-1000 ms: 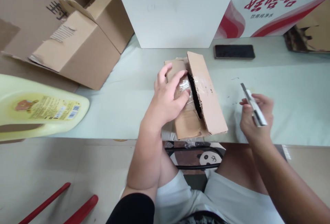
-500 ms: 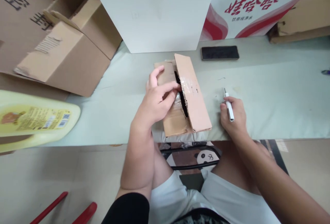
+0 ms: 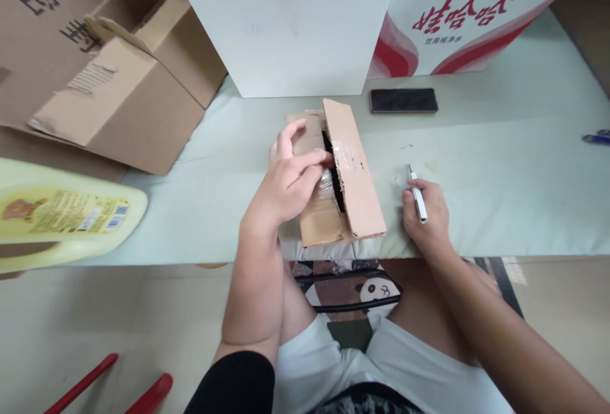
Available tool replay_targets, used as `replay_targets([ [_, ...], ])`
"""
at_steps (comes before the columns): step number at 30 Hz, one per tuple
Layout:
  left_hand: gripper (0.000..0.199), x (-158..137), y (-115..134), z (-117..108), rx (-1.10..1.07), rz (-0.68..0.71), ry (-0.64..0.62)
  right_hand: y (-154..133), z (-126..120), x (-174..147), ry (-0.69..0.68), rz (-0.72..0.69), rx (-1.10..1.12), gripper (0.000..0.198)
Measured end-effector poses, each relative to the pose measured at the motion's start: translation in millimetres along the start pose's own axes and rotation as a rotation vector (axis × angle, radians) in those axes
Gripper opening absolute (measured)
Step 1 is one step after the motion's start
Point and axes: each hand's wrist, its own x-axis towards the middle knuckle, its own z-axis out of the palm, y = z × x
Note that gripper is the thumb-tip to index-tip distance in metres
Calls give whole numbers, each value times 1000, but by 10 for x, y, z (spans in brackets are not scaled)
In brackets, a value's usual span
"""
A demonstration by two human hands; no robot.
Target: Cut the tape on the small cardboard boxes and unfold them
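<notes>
A small brown cardboard box [image 3: 359,179] lies near the table's front edge, its top flap partly raised over a dark gap. Clear tape clings to both sides of that gap. My left hand [image 3: 290,176] grips the box from the left, with the index fingertip at the gap and the thumb close beside it. To the right of the box, my right hand [image 3: 429,214] rests on the table. Its fingers are closed around a slim white pen-like tool [image 3: 417,201] with a thin metal tip pointing away from me.
Behind the box stand a white carton [image 3: 290,33] and a red-and-white carton [image 3: 457,33]. A black phone [image 3: 404,101] lies in front of them. Brown cartons [image 3: 143,103] and a yellow jug [image 3: 71,214] fill the left. A pen [image 3: 595,140] lies far right.
The brown carton at the upper right has shifted away, baring more cloth there. The view has moved slightly. Both hands keep almost the same pose.
</notes>
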Motion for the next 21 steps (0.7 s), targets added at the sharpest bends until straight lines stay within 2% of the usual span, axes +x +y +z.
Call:
replay_targets([
  [6,53,-19,-124,30,-25,67,-12,-11,-6,-4,-3,10,5,35],
  [12,31,-25,-58,-4,-18,161,-46,-13,-24,-1,-10,11,8,34],
  [21,29,-21,-64,2,-28,183,-42,16,-18,-7,-9,-23,33,32],
])
